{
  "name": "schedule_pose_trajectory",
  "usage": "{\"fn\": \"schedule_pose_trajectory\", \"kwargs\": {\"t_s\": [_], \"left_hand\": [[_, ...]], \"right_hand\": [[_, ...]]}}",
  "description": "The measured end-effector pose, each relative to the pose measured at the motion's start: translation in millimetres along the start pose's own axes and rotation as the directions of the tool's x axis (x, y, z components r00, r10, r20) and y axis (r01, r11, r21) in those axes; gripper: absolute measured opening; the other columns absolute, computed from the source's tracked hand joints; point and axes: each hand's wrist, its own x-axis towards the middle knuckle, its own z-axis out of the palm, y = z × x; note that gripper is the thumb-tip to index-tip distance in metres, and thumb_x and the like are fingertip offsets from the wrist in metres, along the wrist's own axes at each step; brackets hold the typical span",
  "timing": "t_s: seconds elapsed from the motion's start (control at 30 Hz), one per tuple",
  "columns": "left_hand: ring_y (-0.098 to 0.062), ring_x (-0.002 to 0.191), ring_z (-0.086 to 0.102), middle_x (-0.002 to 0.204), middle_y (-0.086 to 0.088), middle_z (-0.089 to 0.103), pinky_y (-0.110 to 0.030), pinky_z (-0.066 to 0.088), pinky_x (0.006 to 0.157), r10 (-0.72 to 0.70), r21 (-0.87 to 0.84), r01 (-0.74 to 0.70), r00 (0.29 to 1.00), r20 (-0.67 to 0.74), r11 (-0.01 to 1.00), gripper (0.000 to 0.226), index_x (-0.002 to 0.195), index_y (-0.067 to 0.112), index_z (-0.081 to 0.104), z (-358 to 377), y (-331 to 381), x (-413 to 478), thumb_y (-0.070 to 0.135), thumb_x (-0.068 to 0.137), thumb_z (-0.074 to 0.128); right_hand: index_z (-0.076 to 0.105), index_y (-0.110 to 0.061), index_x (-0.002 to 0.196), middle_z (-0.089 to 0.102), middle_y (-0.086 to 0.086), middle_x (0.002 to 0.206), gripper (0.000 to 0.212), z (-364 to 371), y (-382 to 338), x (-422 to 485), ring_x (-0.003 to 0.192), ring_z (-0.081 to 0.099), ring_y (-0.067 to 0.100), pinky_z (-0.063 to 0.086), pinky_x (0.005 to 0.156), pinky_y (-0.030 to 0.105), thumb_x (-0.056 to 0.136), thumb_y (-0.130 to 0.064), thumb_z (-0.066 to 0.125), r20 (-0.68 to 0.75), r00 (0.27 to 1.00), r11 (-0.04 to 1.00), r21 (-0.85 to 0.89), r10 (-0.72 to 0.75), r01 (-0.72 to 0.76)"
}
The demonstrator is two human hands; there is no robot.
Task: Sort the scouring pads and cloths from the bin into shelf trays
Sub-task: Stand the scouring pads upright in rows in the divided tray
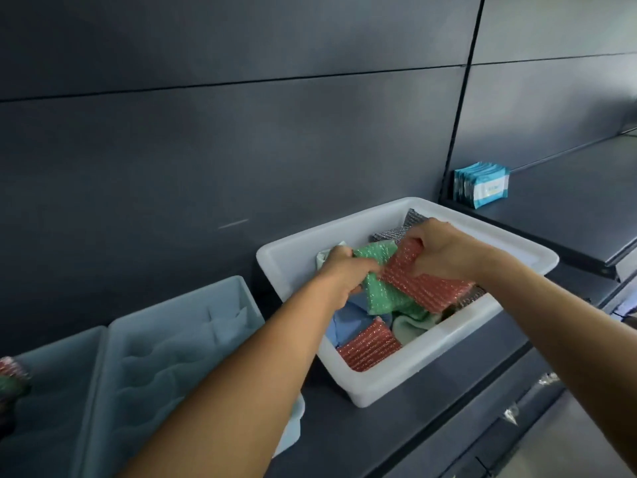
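Nearest, at btm left, two translucent trays sit side by side on the dark shelf [344, 439]. The outer tray [51, 408] has a red-and-green pad bundle [10, 374] at its far-left edge, blurred. The inner tray [179, 339] has moulded dividers.

Next, to the right, the white bin [379, 388] sits on the same shelf, angled. In its near corner lies a red pad [368, 346], w/ a blue cloth [348, 322] and a pale green cloth [410, 327] just behind it.

Both forearms reach into the bin. L grip [341, 274] has fingers curled round the edge of a green scouring pad [379, 291]. R grip [444, 250] pinches the top edge of a red scouring pad [424, 284]. The two pads touch and overlap over the bin's middle. Grey pads [413, 219] fill the bin's far corner.

Farther right, on the next shelf section [568, 208], stands a row of blue-and-white packs [482, 184]. Dark back panel [241, 150] behind everything.
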Motion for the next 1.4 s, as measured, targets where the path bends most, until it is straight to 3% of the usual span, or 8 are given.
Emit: {"fn": "schedule_pose_trajectory", "kwargs": {"t_s": [0.17, 0.3, 0.43, 0.57, 0.77, 0.97, 1.2, 1.4], "left_hand": [[-0.019, 0.077, 0.064, 0.093, -0.006, 0.069, -0.032, 0.053, 0.07, 0.166, -0.234, -0.205, 0.97, -0.176, 0.95, 0.018, 0.095, 0.019, 0.062, -70.3, 0.5, -52.2, 0.005, 0.085, 0.068], [-0.012, 0.077, 0.064, 0.088, 0.0, 0.066, -0.025, 0.055, 0.065, 0.246, -0.254, -0.34, 0.908, -0.338, 0.905, 0.021, 0.097, 0.019, 0.059, -120.5, -18.2, -106.6, 0.001, 0.087, 0.064], [-0.012, 0.083, 0.066, 0.101, -0.001, 0.064, -0.03, 0.059, 0.072, 0.264, -0.217, -0.4, 0.842, -0.471, 0.89, 0.032, 0.113, 0.019, 0.053, -175.4, -51.3, -157.1, 0.0, 0.089, 0.061], [-0.004, 0.074, 0.068, 0.106, 0.004, 0.064, -0.035, 0.058, 0.078, 0.266, -0.147, -0.422, 0.768, -0.583, 0.895, 0.038, 0.123, 0.022, 0.05, -228.4, -82.8, -209.0, 0.003, 0.092, 0.061], [-0.011, 0.085, 0.068, 0.111, 0.003, 0.063, -0.029, 0.058, 0.077, 0.207, -0.149, -0.452, 0.646, -0.734, 0.88, 0.038, 0.124, 0.022, 0.048, -302.5, -115.2, -283.2, 0.003, 0.093, 0.059], [-0.013, 0.09, 0.067, 0.116, -0.001, 0.063, -0.026, 0.053, 0.073, 0.122, -0.185, -0.464, 0.555, -0.823, 0.866, 0.037, 0.125, 0.021, 0.048, -351.8, -148.3, -333.3, 0.005, 0.093, 0.059], [-0.016, 0.099, 0.066, 0.119, -0.003, 0.063, -0.028, 0.054, 0.075, 0.087, -0.215, -0.508, 0.506, -0.858, 0.834, 0.036, 0.124, 0.019, 0.048, -371.8, -171.3, -366.7, 0.003, 0.094, 0.058], [-0.015, 0.098, 0.066, 0.118, -0.002, 0.063, -0.028, 0.056, 0.076, 0.071, -0.243, -0.517, 0.514, -0.855, 0.821, 0.04, 0.131, 0.013, 0.047, -377.5, -186.1, -381.3, 0.002, 0.094, 0.057]], "right_hand": [[0.06, -0.012, 0.086, 0.067, 0.013, 0.079, 0.023, -4.6, -50.1, -16.3, 0.071, 0.068, 0.025, 0.057, 0.067, 0.041, 0.075, -0.02, 0.079, -0.158, 0.987, 0.964, 0.258, -0.022, 0.063], [0.059, -0.011, 0.088, 0.064, 0.005, 0.07, 0.023, 2.9, -105.1, -34.6, 0.053, 0.06, 0.012, 0.049, 0.049, 0.026, 0.078, -0.019, 0.078, -0.19, 0.975, 0.9, 0.395, -0.114, 0.182], [0.06, -0.014, 0.089, 0.062, 0.003, 0.077, 0.019, 20.0, -158.7, -48.5, 0.065, 0.057, 0.014, 0.048, 0.059, 0.022, 0.079, -0.008, 0.075, -0.181, 0.952, 0.827, 0.472, -0.246, 0.304], [0.069, -0.016, 0.094, 0.066, -0.009, 0.071, 0.022, 45.7, -209.6, -67.1, 0.053, 0.056, -0.004, 0.044, 0.054, 0.007, 0.08, 0.001, 0.069, -0.144, 0.938, 0.718, 0.61, -0.316, 0.336], [0.056, 0.001, 0.085, 0.057, 0.012, 0.067, 0.011, 95.6, -283.6, -112.3, 0.052, 0.052, 0.016, 0.04, 0.047, 0.029, 0.078, 0.003, 0.064, 0.04, 0.894, 0.609, 0.746, -0.446, 0.271], [0.052, 0.007, 0.091, 0.062, 0.022, 0.079, 0.022, 161.2, -342.8, -157.4, 0.074, 0.059, 0.025, 0.054, 0.077, 0.052, 0.077, 0.003, 0.069, 0.18, 0.793, 0.579, 0.776, -0.582, 0.249], [0.052, -0.007, 0.089, 0.06, 0.027, 0.095, 0.049, 222.6, -375.7, -189.0, 0.081, 0.062, 0.035, 0.05, 0.084, 0.056, 0.067, -0.048, 0.07, 0.123, 0.768, 0.587, 0.723, -0.628, 0.364], [0.052, -0.016, 0.082, 0.066, 0.012, 0.082, 0.021, 235.1, -378.8, -190.6, 0.08, 0.062, 0.034, 0.053, 0.077, 0.05, 0.082, -0.021, 0.072, 0.029, 0.815, 0.634, 0.643, -0.579, 0.428]]}}
